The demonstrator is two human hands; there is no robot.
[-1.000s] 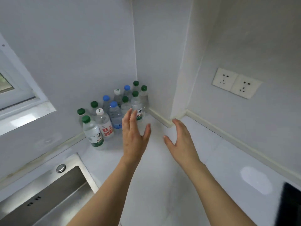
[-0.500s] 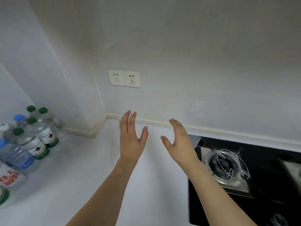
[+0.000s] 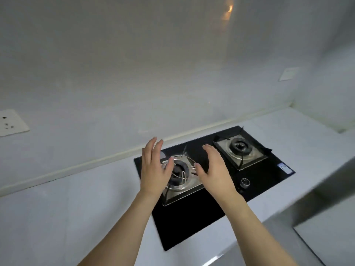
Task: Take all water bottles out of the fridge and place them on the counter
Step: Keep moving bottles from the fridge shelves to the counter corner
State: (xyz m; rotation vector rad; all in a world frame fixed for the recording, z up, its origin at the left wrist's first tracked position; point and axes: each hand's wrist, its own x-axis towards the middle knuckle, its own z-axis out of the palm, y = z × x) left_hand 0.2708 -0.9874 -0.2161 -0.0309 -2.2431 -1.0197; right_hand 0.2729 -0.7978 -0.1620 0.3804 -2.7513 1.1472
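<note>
Both my left hand (image 3: 153,169) and right hand (image 3: 215,171) hang spread and empty over the gas hob (image 3: 265,181), no bottles or fridge visible, so can't judge what's left.

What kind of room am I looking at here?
Most likely a home kitchen. A black two-burner gas hob is set into a pale counter, and a wall socket sits above the counter at the left. Both of the person's hands are held empty in front of the hob.

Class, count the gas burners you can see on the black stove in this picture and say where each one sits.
2. One burner sits at the stove's left, partly behind the left hand; the other burner sits at its right rear, uncovered.
</note>
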